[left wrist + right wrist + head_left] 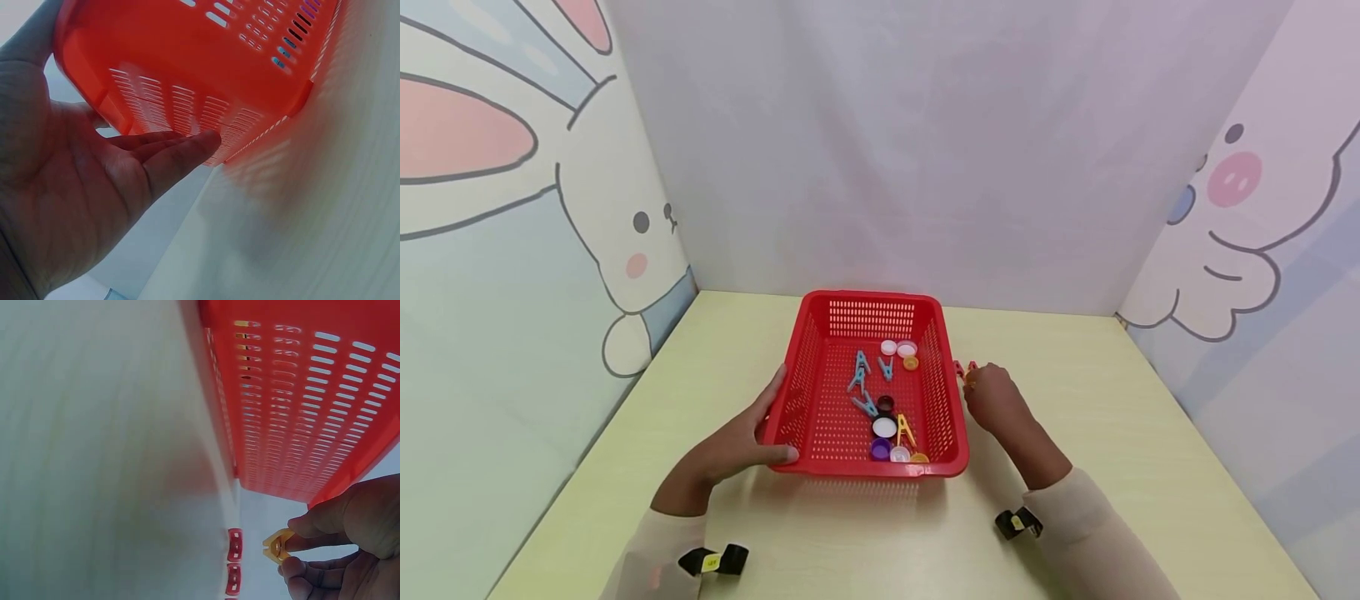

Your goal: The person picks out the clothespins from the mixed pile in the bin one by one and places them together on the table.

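Note:
A red plastic basket (868, 468) with slotted walls stands on the table. My left hand (741, 437) holds its near left corner, thumb over the rim, fingers along the outer wall (169, 94). Beyond the basket's right side, my right hand (996, 400) pinches a yellow clothespin (276, 545) between thumb and fingers. Red clothespins (234, 545) lie on the table close to that hand. Inside the basket are several blue clothespins (859, 379), a yellow clothespin (904, 429), and bottle caps, among them a purple cap (881, 449) and a white cap (884, 427).
The pale wooden table (1075, 375) reaches back to a plain light wall (910, 167). Cartoon-printed panels stand at the left (512, 275) and right (1285, 275). Near the basket's far right corner sit more caps, including a small orange cap (911, 363).

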A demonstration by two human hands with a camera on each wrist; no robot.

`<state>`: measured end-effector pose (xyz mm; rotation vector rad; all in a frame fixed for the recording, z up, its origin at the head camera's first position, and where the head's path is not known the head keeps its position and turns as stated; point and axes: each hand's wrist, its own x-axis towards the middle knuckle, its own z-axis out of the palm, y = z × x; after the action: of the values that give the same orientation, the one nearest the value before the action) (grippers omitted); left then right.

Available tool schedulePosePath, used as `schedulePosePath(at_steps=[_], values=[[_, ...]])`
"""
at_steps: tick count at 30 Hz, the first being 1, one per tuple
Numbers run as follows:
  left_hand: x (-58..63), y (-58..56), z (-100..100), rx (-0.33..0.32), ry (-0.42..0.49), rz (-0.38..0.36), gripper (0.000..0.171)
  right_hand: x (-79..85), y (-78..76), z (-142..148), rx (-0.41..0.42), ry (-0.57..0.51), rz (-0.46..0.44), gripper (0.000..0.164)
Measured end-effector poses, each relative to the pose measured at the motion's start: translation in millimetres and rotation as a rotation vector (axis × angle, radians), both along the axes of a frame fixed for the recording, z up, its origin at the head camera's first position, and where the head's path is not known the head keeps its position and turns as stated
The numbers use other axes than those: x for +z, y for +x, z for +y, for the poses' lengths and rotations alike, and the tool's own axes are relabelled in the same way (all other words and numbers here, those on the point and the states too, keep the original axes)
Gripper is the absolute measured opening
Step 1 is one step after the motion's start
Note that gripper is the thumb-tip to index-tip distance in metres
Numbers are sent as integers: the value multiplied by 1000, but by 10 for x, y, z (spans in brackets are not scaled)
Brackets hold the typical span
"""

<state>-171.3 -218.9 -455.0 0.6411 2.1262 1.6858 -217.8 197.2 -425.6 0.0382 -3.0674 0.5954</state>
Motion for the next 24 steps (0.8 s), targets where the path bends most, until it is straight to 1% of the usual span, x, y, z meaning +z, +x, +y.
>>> schedulePosePath(at_steps=[4,8,11,14,18,24], values=[[-9,-4,-4,-6,0,-2,132,-64,-24,-5,-6,5,-19,12],[-18,-10,-7,-17,14,-3,131,-101,-39,-18,11,16,-39,12],[-20,-10,-9,-15,14,-2,131,-139,-52,-22,27,28,-46,16],[-21,-5,-9,-12,8,-6,132,-183,-63,-21,18,35,-63,21],[-19,-1,-8,-9,4,-5,133,-212,-71,-19,13,34,-81,22],[-11,-2,-6,-8,1,0,133,-234,-73,1,38,43,-86,25]])
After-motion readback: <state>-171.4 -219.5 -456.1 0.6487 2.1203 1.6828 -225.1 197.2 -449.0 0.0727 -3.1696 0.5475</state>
